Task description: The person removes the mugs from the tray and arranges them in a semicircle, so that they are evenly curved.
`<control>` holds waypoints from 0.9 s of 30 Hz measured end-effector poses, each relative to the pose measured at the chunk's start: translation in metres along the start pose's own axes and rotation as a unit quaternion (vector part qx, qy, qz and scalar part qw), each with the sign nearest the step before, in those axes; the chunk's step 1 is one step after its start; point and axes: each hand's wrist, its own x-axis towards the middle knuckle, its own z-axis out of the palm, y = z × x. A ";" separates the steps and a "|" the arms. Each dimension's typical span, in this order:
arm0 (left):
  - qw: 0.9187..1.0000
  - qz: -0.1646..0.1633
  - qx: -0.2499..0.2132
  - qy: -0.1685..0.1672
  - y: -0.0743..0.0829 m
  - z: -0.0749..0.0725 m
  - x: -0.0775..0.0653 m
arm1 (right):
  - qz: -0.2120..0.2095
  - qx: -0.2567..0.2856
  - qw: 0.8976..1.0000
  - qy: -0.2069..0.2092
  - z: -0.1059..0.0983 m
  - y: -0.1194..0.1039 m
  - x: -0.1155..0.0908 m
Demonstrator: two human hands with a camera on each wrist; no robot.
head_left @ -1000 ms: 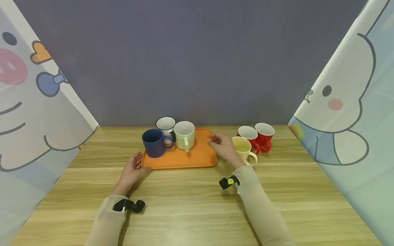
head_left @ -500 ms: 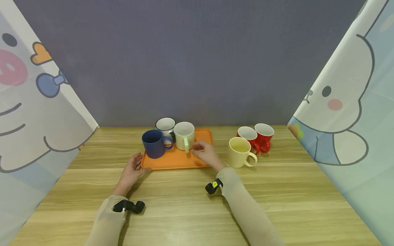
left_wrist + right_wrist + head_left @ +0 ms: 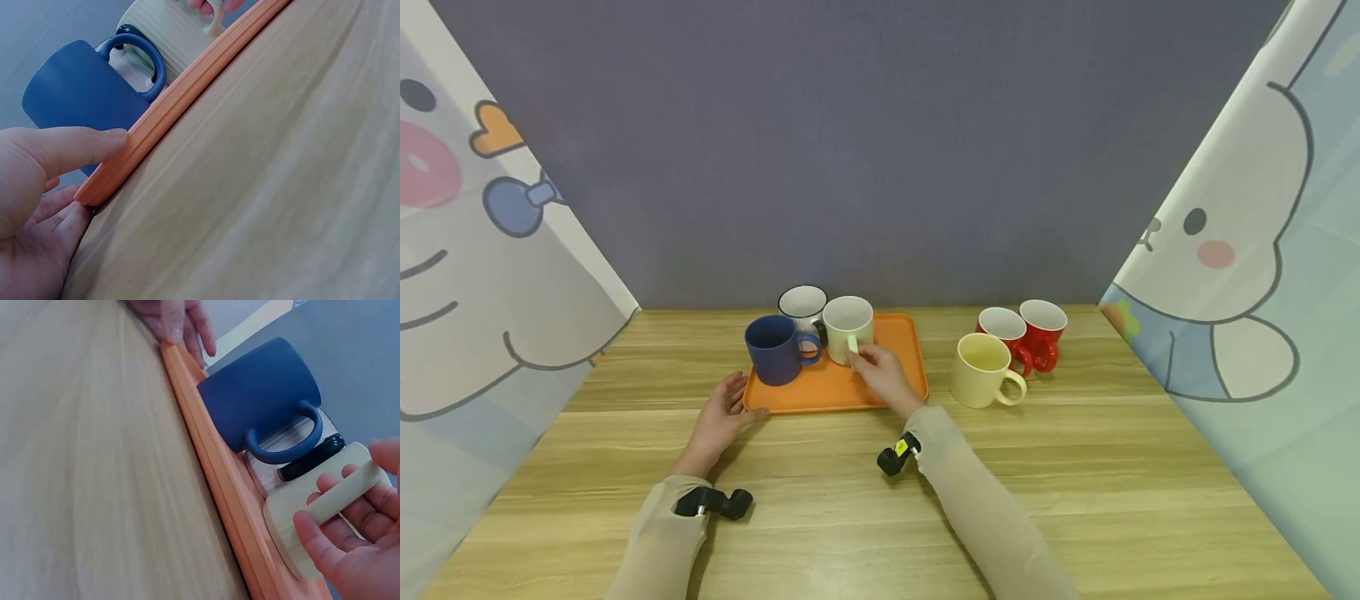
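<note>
An orange tray (image 3: pixel 823 398) lies on the table and bears three mugs. My left hand (image 3: pixel 718 421) holds its near left corner, with the thumb (image 3: pixel 103 145) on the front rim and the fingers along the side. My right hand (image 3: pixel 886 379) grips the handle of the pale green ribbed mug (image 3: pixel 841 340), fingers curled around it in the right wrist view. The mug stands upright on the tray. To its left is a dark blue mug (image 3: pixel 773 360), handle toward the right. Behind them stands a white mug (image 3: pixel 803 307) with a black rim and handle, partly hidden.
Right of the tray, a yellow mug (image 3: pixel 979 379) stands on the wooden table (image 3: pixel 820 508). Two red mugs, one nearer (image 3: pixel 1002 323) and one farther right (image 3: pixel 1042 340), are close behind it. A grey panel (image 3: pixel 880 167) rises at the table's back edge.
My right hand has moved left from beside the yellow mug, across the tray, and taken hold of the pale green mug's handle. The left hand stays at the tray corner.
</note>
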 end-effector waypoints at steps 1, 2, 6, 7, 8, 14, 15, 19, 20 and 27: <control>1.000 0.000 0.001 0.000 0.000 0.000 0.000 | 0.013 0.021 1.000 0.001 0.001 0.001 0.001; 1.000 -0.001 0.002 -0.001 0.000 0.000 0.000 | 0.021 0.038 0.999 0.002 0.002 0.001 0.002; 1.000 -0.002 0.002 -0.002 -0.001 0.000 0.000 | 0.037 0.079 0.996 0.001 0.004 0.001 0.004; 1.000 -0.002 0.001 -0.002 -0.001 0.000 0.000 | 0.040 0.086 0.996 0.002 0.004 0.001 0.004; 1.000 -0.002 0.000 -0.002 -0.001 0.000 0.001 | 0.042 0.091 0.995 0.002 0.004 0.001 0.004; 1.000 -0.005 -0.001 -0.002 -0.001 -0.001 0.001 | 0.059 0.114 0.992 0.007 0.003 -0.001 0.006; 1.000 -0.006 0.000 -0.003 -0.001 -0.001 0.001 | 0.063 0.118 0.991 0.008 0.003 -0.002 0.006; 1.000 -0.008 -0.001 -0.003 -0.001 -0.001 0.000 | 0.075 0.142 0.987 0.013 0.004 -0.004 0.006; 1.000 -0.009 0.000 -0.003 -0.001 -0.001 0.001 | 0.078 0.150 0.985 0.016 0.004 -0.004 0.006; 1.000 -0.008 0.001 -0.003 -0.001 0.000 0.000 | 0.117 0.211 0.970 0.032 0.000 -0.014 0.003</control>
